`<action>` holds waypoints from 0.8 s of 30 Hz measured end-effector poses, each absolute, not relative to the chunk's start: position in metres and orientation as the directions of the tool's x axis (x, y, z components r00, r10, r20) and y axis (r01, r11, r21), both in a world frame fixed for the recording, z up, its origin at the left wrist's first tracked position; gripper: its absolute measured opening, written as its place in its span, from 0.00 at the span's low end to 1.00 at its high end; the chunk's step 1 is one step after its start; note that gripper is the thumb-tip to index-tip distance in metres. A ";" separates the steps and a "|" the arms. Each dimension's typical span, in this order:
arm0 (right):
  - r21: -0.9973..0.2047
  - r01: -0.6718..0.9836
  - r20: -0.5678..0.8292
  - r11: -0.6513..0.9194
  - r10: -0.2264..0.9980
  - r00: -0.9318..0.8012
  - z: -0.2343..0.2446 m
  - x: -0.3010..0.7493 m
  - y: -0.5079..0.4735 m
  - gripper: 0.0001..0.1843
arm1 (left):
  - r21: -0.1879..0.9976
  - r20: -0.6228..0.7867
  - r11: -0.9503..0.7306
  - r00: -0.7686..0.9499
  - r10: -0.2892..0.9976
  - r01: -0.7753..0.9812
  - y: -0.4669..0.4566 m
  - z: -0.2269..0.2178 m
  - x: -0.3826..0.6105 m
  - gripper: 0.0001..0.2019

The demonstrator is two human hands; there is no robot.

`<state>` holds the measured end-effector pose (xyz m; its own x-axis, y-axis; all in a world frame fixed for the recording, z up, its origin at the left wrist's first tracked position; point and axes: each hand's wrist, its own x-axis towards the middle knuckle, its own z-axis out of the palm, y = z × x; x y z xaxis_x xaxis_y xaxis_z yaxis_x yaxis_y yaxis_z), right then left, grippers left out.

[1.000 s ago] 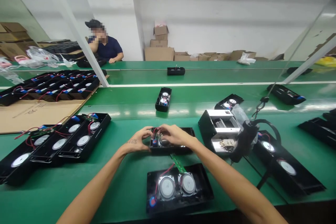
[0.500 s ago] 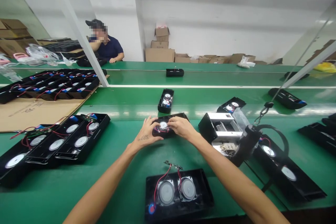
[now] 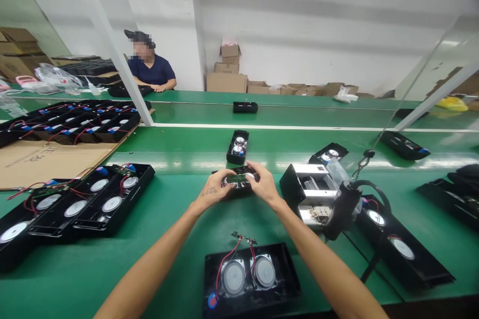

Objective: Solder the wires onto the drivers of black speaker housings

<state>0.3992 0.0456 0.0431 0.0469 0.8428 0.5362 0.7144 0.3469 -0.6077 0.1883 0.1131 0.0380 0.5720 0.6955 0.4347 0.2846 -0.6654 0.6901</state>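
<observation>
A small green circuit board (image 3: pixel 236 178) is pinched between my two hands above a black speaker box (image 3: pixel 239 192) on the green bench. My left hand (image 3: pixel 214 188) is closed on the board's left end, its thumb at the near edge. At the right end, my right hand (image 3: pixel 264 185) grips with thumb and fingers. White round speakers show in part beneath the board; the fingers hide much of the box. Closer to me, between my forearms, lies another speaker box (image 3: pixel 288 279) with two grey speakers and a small board (image 3: pixel 244 238) on red wires.
Several open speaker boxes (image 3: pixel 129 204) stand at left, more on cardboard (image 3: pixel 56 159) behind. A white-and-black machine (image 3: pixel 310 179) and a hanging black tool (image 3: pixel 339 212) are close to my right arm. One box (image 3: pixel 238 147) lies just beyond my hands. A person (image 3: pixel 153 70) sits across the bench.
My hands have shifted on the box, and the green board now shows between them. My right hand's fingers have turned to hold its end. The person opposite has lowered a hand from the face.
</observation>
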 end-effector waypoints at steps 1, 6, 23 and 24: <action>-0.566 0.735 0.523 0.374 0.852 -0.030 0.048 0.402 0.045 0.26 | 0.688 0.440 -0.674 0.584 0.682 0.268 0.112 0.038 0.189 0.18; -0.352 0.832 0.373 0.428 0.880 -0.295 0.069 0.408 0.047 0.15 | 0.697 0.418 -0.668 0.609 0.674 0.260 0.111 0.035 0.186 0.28; -0.009 0.841 0.115 0.541 0.836 -0.537 0.088 0.398 0.054 0.17 | 0.760 0.288 -0.538 0.553 0.782 0.365 0.112 0.035 0.175 0.13; -0.012 0.830 0.111 0.557 0.826 -0.553 0.088 0.397 0.054 0.17 | 0.772 0.298 -0.518 0.512 0.806 0.368 0.111 0.033 0.176 0.14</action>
